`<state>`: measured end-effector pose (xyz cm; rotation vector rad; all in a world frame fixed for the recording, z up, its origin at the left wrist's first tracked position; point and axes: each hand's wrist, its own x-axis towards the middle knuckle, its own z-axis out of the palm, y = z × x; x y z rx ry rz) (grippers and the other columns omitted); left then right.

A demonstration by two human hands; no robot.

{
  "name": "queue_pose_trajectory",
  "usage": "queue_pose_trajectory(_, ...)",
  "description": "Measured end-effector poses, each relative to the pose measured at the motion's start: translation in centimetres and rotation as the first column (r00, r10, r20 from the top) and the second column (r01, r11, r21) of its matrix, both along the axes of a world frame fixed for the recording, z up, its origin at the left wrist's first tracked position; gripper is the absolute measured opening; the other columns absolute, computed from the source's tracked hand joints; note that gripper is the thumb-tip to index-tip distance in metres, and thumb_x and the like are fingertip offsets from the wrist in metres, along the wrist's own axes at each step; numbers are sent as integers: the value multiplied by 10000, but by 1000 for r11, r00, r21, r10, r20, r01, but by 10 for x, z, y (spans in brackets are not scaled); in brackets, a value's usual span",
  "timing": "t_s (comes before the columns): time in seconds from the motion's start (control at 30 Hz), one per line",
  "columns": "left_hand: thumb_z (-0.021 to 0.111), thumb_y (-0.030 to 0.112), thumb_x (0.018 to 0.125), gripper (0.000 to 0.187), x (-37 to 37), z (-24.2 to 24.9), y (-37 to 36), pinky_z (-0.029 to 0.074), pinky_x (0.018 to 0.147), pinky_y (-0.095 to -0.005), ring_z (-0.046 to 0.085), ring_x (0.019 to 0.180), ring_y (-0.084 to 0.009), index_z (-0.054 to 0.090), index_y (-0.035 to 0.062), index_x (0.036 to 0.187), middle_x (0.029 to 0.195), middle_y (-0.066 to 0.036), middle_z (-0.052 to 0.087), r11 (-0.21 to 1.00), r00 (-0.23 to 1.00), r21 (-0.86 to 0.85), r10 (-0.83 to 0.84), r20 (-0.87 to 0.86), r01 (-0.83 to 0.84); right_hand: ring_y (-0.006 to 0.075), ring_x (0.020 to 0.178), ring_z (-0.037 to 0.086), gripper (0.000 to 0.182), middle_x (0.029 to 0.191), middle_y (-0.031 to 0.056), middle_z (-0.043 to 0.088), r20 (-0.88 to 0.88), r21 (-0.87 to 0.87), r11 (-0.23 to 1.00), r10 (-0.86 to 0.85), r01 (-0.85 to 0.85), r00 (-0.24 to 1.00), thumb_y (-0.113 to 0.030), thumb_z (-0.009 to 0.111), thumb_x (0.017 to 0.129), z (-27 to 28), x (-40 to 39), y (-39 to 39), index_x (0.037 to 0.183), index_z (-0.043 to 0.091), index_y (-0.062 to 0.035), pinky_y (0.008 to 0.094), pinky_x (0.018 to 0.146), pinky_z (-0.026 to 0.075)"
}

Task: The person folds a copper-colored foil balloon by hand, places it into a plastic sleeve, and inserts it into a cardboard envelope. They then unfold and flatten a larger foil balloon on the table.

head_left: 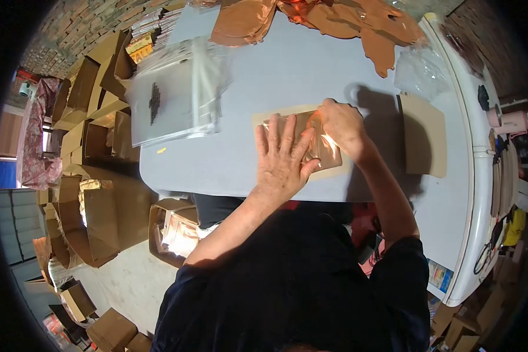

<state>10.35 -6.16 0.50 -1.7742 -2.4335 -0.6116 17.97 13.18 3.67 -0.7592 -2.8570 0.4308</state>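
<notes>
My left hand (pixel 280 159) lies flat with fingers spread on a shiny copper-brown packet (pixel 332 156), which looks wrapped in clear film. Under the packet is a flat tan board (pixel 336 171), its edges showing around it. My right hand (pixel 342 130) is closed at the packet's upper right edge, fingers curled down. I cannot tell what its fingertips pinch. An orange glint shows on the film between both hands.
Left on the table (pixel 287 70) lies a stack of clear plastic sleeves (pixel 176 97). Copper-brown sheets (pixel 340 26) lie along the far edge. To the right are crumpled clear film (pixel 422 73) and a cardboard piece (pixel 425 136). Cardboard boxes (pixel 120 205) crowd the left; an open box (pixel 173 229) stands beside my body.
</notes>
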Motion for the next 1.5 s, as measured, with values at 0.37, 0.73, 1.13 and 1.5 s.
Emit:
queue_pose_trajectory(0.37,602,536,956,680,-2,1,0,171,1182,-707,235,1477,-514,474,196,1531,1604,-204,334,1000,998,-14,-10,-56,10,294,1414,421,544,1449,84,543,-83,396,896,254,-202,964,-369,646,933,1,21,-33,1380,582,-66,598,1158,276)
queue_pose_trajectory(0.73,435,328,1072,647,-37,35,-11,97,1250,-595,189,1555,-416,243,21,1608,1634,-233,306,993,848,115,-54,527,-8,276,1524,288,691,1612,75,394,-28,288,947,160,-145,987,-470,563,997,-26,30,-33,1544,419,-74,614,1228,145)
queue_pose_trajectory(1.13,535,303,1062,486,-71,9,14,277,1234,-515,402,1480,-326,504,108,1506,1561,-124,487,954,957,110,-285,49,278,264,1526,280,651,1615,71,388,-38,277,956,111,-97,993,-444,520,1023,-28,28,-41,1551,407,-81,583,1238,155)
queue_pose_trajectory(1.5,543,302,1053,492,-68,1,12,291,1228,-497,404,1478,-297,510,107,1504,1570,-108,480,962,965,80,-258,-54,261,275,1516,305,593,1613,99,389,-153,199,977,107,-75,982,-341,496,1035,-34,33,-34,1553,395,-68,532,1245,177)
